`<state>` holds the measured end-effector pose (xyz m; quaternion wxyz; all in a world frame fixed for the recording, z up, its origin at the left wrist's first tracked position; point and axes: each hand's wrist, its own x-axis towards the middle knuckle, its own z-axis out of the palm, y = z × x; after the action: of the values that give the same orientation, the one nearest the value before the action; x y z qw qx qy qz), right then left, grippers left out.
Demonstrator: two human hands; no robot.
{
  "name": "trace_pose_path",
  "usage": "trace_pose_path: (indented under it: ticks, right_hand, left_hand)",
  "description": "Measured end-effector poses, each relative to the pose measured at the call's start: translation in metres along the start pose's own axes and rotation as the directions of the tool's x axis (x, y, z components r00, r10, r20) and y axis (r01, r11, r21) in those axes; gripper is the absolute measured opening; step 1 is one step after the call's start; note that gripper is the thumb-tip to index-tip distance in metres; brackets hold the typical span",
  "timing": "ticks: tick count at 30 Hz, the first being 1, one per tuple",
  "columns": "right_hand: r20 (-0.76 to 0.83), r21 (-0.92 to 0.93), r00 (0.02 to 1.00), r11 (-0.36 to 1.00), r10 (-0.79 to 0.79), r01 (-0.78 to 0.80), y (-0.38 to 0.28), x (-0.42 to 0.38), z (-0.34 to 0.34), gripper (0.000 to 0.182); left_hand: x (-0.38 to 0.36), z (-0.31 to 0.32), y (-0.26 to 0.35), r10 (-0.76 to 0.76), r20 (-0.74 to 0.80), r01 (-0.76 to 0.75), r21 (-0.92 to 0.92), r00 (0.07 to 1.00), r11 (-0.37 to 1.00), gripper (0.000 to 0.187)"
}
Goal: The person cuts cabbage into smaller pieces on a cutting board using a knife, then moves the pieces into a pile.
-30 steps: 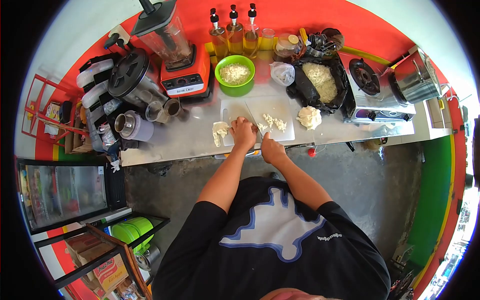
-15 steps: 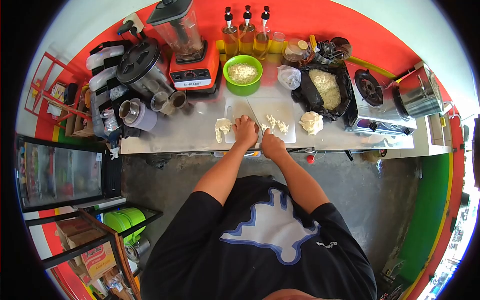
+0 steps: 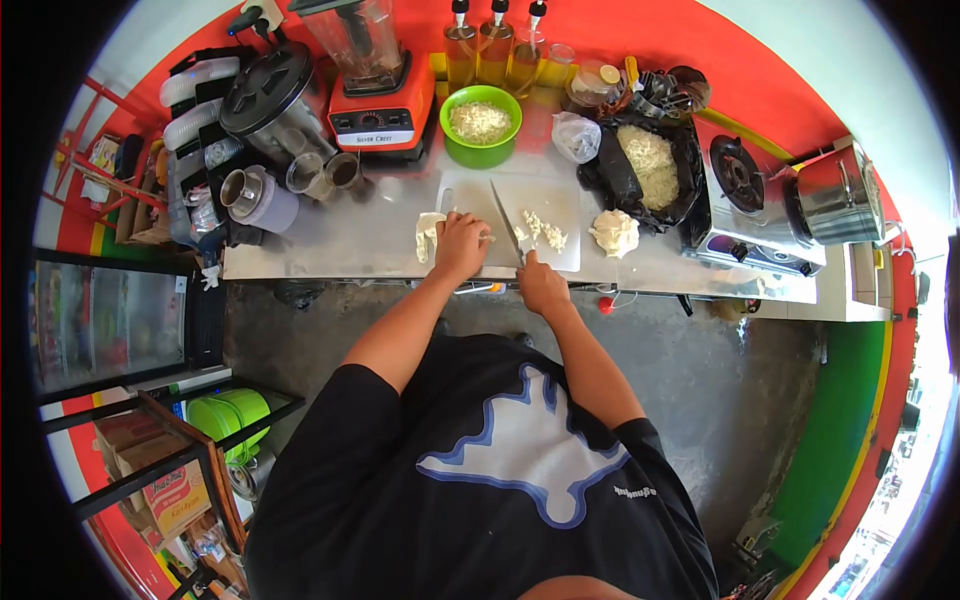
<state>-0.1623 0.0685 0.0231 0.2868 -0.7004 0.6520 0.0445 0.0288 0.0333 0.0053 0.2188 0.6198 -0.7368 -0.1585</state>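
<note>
Hands first: I see my right hand (image 3: 541,287) at the worktop's (image 3: 350,240) near edge, its grip closed around the handle of a knife (image 3: 506,225) whose blade runs away from me across the white cutting board (image 3: 555,190), tip toward the far side. My left hand (image 3: 460,245) lies palm down over the board's left end, fingers curled on a pale piece of food that I cannot make out clearly beneath them; the grip looks loosely closed on it, though how firmly I cannot tell. Just right of the blade a small heap of chopped pieces (image 3: 540,230) sits on the board. Off the board's left edge, touching my left hand's far side, rests a white lump (image 3: 428,230), and just beside the board's right edge lies a larger pale lump (image 3: 614,232). Behind the board, toward the far edge of the worktop, stands a green bowl (image 3: 482,140) of shredded white stuff, with an orange-based blender (image 3: 375,90) to its left and three bottles (image 3: 492,45) along the back. A black bag (image 3: 610,170) opened on more shreds sits near the far right of the board, and a gas stove (image 3: 745,190) with a steel pot (image 3: 838,195) takes the worktop's right end. Metal cups (image 3: 300,180) cluster at the left end.
</note>
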Motion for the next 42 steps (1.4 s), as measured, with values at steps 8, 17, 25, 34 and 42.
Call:
trace_pose_path:
  ticks: [8, 17, 25, 34, 42]
  right_hand:
    - [-0.082, 0.118, 0.996, 0.992, -0.041, 0.051, 0.01, -0.008, -0.01, 0.034]
    - [-0.033, 0.061, 0.997, 0.995, -0.072, 0.074, 0.007, -0.004, -0.016, 0.035]
    - [0.077, -0.016, 0.994, 0.997, -0.075, 0.076, -0.006, 0.003, -0.032, 0.025]
    - [0.113, -0.104, 0.994, 0.994, -0.009, 0.02, -0.011, 0.007, -0.019, 0.031]
    - [0.118, -0.112, 0.993, 0.994, 0.002, 0.012, -0.011, 0.01, -0.011, 0.032]
  left_hand:
    - [0.0, 0.005, 0.007, 0.072, 0.005, -0.072, 0.053, 0.997, 0.996, 0.014]
    - [0.016, 0.016, 0.022, 0.075, -0.046, -0.076, -0.005, 0.996, 0.997, 0.005]
    - [0.016, 0.018, 0.016, 0.133, -0.035, -0.131, 0.057, 0.991, 0.99, 0.008]
    - [0.015, 0.025, 0.012, 0.116, -0.029, -0.114, 0.058, 0.993, 0.992, 0.009]
    - [0.015, 0.026, 0.014, 0.088, -0.016, -0.086, 0.087, 0.996, 0.993, 0.01]
